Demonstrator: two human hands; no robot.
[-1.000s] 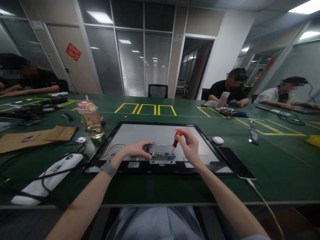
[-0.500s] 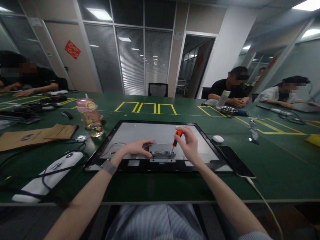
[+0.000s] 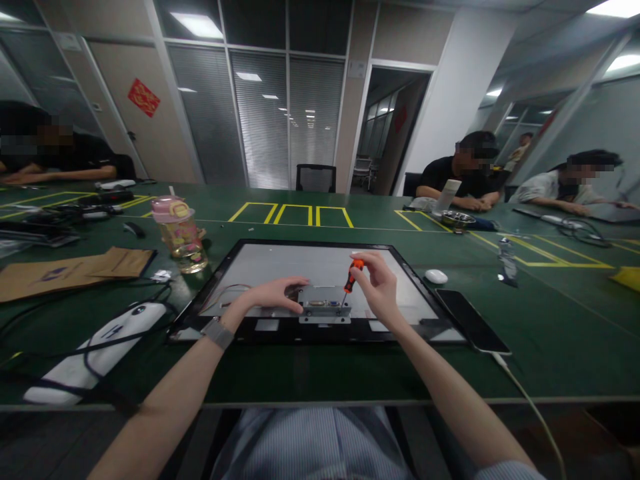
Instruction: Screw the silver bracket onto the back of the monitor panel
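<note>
A black-framed display panel [image 3: 260, 267] lies on the table with its pale grey back up. Near its front edge stands a metal bracket [image 3: 325, 319] with a row of connector ports along it. My left hand [image 3: 274, 293] is curved round the bracket's left end, thumb in front and fingers behind, steadying it. In my right hand [image 3: 381, 288] is an orange-and-black screwdriver [image 3: 355, 275], pinched by the handle. Its thin shaft slants down to the bracket's right end, beside a blue port. The exact spot where the tip meets the metal is too small to see.
Left of the panel stand a pink-lidded bottle [image 3: 180, 233], a brown paper bag [image 3: 70, 275] and a white power strip [image 3: 100, 353] with black cables. On the right lie a white earbud case [image 3: 436, 277] and a charging phone [image 3: 473, 321]. Several people sit farther off.
The screwdriver handle shows a different face, turned slightly in my right fingers. Both hands and the bracket stay in place.
</note>
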